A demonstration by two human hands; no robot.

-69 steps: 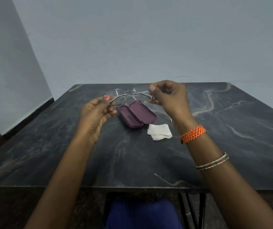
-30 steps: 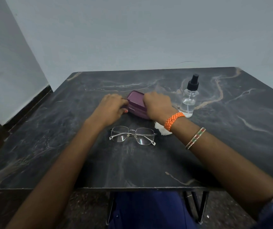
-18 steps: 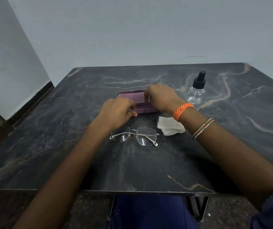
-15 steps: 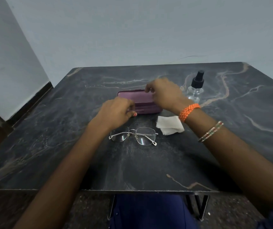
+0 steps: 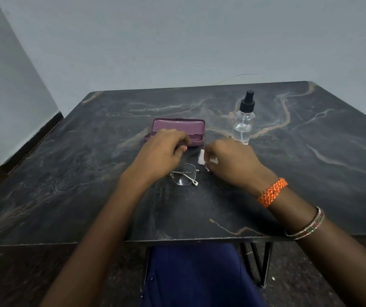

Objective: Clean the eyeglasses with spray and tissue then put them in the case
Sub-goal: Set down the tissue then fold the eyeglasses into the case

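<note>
My right hand (image 5: pixel 228 160) has left the open case (image 5: pixel 177 129) and now closes on the tissue (image 5: pixel 201 156); my left hand (image 5: pixel 162 151), loosely curled, hovers over the eyeglasses (image 5: pixel 184 177).

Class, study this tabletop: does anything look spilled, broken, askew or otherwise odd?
Nothing stands out. The spray bottle stands upright, the case lies open, and the eyeglasses rest flat, looking intact where visible.

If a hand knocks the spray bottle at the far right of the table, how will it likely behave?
The spray bottle is tall and narrow with a black pump on top, so it probably tips easily. It looks nearly empty and clear, so likely light. Being round, it may roll across the smooth marble table.
</note>
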